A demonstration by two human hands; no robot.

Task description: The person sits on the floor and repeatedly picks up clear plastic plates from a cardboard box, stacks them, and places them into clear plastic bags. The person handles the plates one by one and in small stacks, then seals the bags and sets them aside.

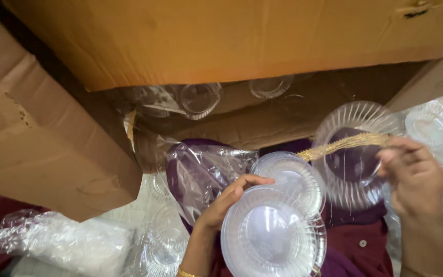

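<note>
A large cardboard box (221,36) was seen above both hands. 2 clear ribbed plates (275,231) were clamped by the left hand (221,205), just right of its fingers. 1 more clear plate (352,154) was pinched at its upper rim by the right hand (411,177), lying to that hand's left, the nearer one.

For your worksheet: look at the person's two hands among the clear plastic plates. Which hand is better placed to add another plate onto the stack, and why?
Probably the right hand: it already holds a single clear plate just beside the stack of plates. The left hand is busy gripping that stack's edge.
</note>
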